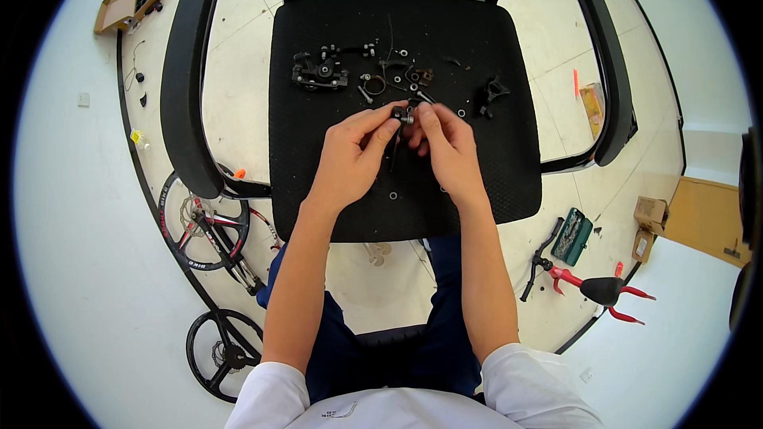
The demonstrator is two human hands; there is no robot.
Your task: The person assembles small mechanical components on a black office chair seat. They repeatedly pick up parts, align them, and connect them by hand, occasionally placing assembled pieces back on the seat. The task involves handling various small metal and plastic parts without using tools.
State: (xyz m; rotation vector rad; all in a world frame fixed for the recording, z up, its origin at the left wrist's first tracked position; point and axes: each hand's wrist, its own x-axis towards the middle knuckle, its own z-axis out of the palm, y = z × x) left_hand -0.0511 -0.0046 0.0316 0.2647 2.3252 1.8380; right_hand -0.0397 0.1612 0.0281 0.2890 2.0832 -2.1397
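My left hand (354,152) pinches a small black metal part (400,114) with a silver bolt end, above the middle of the black chair seat (334,218). A thin dark piece shows below that part, between my hands. Close on the right, my right hand (450,147) has its fingers curled together at the part; what they grip is hidden. A silver bolt (426,98) shows just beyond its fingertips. Farther off on the seat lie a black disc brake caliper (320,71), a ring-shaped clamp (373,85), a loose bolt (365,95) and a black three-armed piece (492,96).
Small washers (393,195) are scattered on the seat. Armrests (189,71) rise on both sides. On the floor are bicycle wheels (226,356), a green tool case (572,237), a red bike frame (566,276) and cardboard boxes (650,213).
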